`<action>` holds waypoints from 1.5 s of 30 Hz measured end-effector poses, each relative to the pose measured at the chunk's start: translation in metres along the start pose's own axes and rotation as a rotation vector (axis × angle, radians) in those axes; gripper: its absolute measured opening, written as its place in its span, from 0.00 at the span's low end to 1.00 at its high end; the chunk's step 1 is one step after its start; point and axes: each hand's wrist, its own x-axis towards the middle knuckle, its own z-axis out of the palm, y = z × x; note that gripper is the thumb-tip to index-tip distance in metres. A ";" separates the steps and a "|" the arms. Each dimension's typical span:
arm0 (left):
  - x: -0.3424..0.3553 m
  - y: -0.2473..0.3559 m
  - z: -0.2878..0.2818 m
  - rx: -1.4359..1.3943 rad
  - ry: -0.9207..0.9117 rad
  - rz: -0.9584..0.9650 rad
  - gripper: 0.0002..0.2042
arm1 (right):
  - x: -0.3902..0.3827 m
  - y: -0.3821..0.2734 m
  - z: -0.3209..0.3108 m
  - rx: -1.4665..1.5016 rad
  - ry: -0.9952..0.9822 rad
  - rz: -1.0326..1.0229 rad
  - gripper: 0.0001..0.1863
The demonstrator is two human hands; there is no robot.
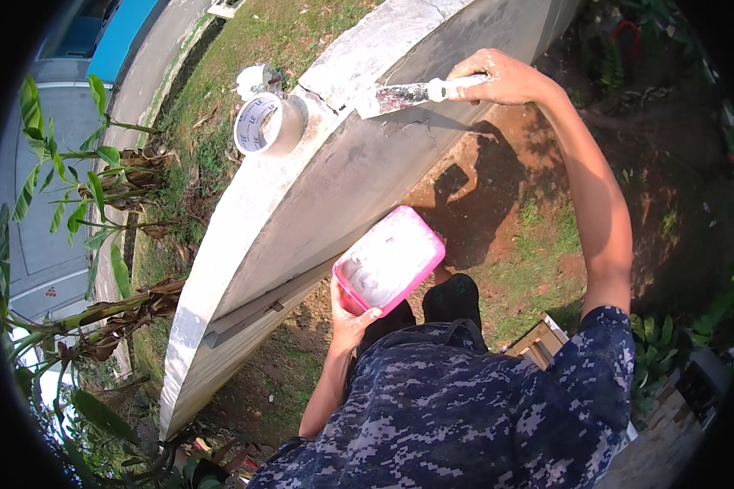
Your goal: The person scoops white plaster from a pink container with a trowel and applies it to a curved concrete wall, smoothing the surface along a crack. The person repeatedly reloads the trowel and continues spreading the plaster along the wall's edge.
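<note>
A: What do you have in the hands?
B: I see the right hand (506, 79) curled around the pale handle of a smeared scraper (400, 97), and the left hand (351, 324) clasping one end of a pink tub (418, 283), thumb at its rim.
A: Where are those?
B: The scraper's blade is at the top edge of a concrete wall (326, 183), near a crack (316, 98); I can't tell whether it touches. The tub is lower, beside the wall's face, with white paste (370, 274) inside.
A: Anything nearby?
B: I spot a tape roll (287, 130) resting on the wall top.
</note>
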 end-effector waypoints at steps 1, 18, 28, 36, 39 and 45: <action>0.001 0.001 -0.002 -0.003 -0.008 0.016 0.57 | -0.001 0.004 0.000 0.012 -0.002 0.087 0.16; 0.048 0.060 -0.027 0.077 -0.198 0.284 0.55 | -0.185 -0.206 0.196 0.465 0.637 0.498 0.19; 0.027 0.104 -0.069 -0.076 -0.547 0.317 0.61 | -0.158 -0.335 0.292 0.262 0.856 0.518 0.18; -0.002 0.130 -0.091 -0.020 -0.628 0.253 0.63 | -0.163 -0.397 0.320 0.250 0.908 0.570 0.18; -0.009 0.137 -0.093 0.005 -0.641 0.245 0.63 | -0.166 -0.407 0.326 0.339 0.861 0.584 0.16; -0.016 0.135 -0.099 0.035 -0.583 0.177 0.64 | -0.164 -0.397 0.340 0.603 0.818 0.534 0.18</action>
